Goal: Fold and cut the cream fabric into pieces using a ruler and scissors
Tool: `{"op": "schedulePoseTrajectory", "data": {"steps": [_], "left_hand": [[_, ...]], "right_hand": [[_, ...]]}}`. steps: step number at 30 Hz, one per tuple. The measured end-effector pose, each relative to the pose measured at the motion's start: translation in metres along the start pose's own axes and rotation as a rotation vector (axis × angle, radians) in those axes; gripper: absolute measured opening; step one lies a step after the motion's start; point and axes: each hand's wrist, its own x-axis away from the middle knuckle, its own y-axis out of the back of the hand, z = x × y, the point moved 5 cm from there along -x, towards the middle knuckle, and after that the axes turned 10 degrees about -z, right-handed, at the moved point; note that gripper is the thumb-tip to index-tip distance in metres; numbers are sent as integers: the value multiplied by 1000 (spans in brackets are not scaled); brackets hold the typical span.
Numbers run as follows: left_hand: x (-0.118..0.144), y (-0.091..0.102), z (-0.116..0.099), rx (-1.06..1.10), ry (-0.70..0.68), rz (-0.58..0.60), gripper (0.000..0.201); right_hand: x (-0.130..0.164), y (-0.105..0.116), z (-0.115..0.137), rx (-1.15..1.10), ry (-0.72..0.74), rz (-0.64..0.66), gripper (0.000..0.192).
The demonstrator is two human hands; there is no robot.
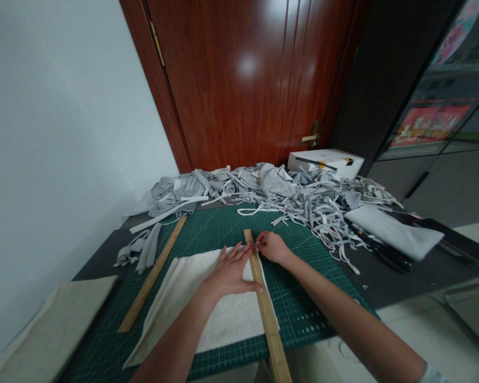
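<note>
Folded cream cloth [227, 316] lies on a green cutting mat [303, 287], with a wooden ruler [268, 316] laid along its right edge. My left hand [233, 274] presses flat with fingers spread, its fingertips and thumb reaching onto the ruler and the palm over the cloth. By the cloth's far right corner, just right of the ruler, my right hand [272, 247] is closed in a pinch. What sits between its fingertips is too small to make out.
A second wooden ruler [154, 274] lies left of the cloth. Grey fabric scraps [307, 197] are heaped along the back and right, before a white box [329, 162]. Black-handled scissors [391, 256] rest at the right, beside a grey folded cloth [395, 229]. More cream cloth [67, 319] lies front left.
</note>
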Motion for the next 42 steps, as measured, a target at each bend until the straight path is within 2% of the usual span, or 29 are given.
{"op": "schedulePoseTrajectory", "data": {"steps": [5, 12, 17, 37, 42], "left_hand": [[0, -2, 2, 7, -9, -15, 102], [0, -1, 1, 11, -3, -2, 103], [0, -1, 0, 4, 4, 2, 103], [-1, -4, 3, 11, -6, -18, 100], [-1, 0, 0, 12, 2, -6, 98]], "right_hand": [[-4, 0, 1, -3, -17, -15, 9], [8, 2, -1, -27, -18, 24, 5], [8, 2, 1, -26, -27, -5, 8], [49, 10, 2, -69, 31, 66, 8], [42, 8, 1, -72, 4, 20, 7]]}}
